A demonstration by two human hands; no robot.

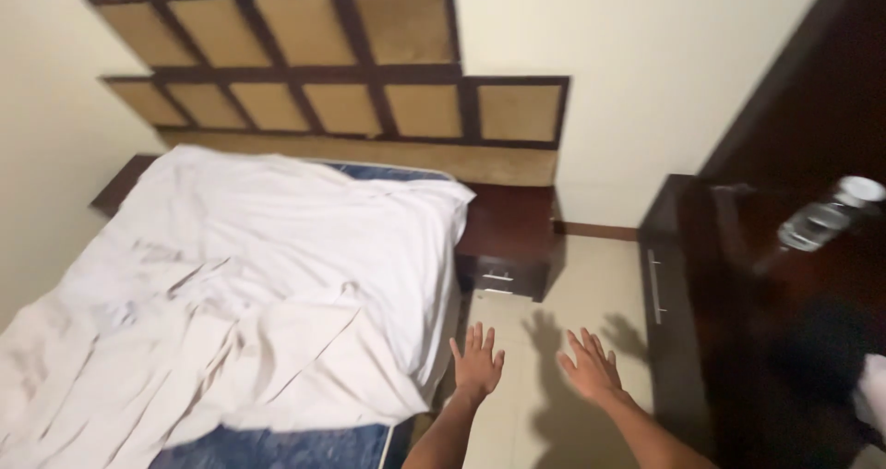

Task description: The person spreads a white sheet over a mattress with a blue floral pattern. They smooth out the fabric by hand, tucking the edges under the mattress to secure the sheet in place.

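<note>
Beside bed [277, 275], nightstand [508, 243] faces empty left hand [477, 363].

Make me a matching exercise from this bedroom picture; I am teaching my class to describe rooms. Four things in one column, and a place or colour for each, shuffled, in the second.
Things:
1. white sheet
2. bedside cabinet
3. clear bottle
4. left hand

Places or colours:
A. on the dark dresser at the right edge
B. open, fingers spread, above the pale floor beside the bed
C. rumpled over the blue mattress
D. dark wood, between the bed and the dresser, under the headboard

Pairs: 1-C, 2-D, 3-A, 4-B
</note>
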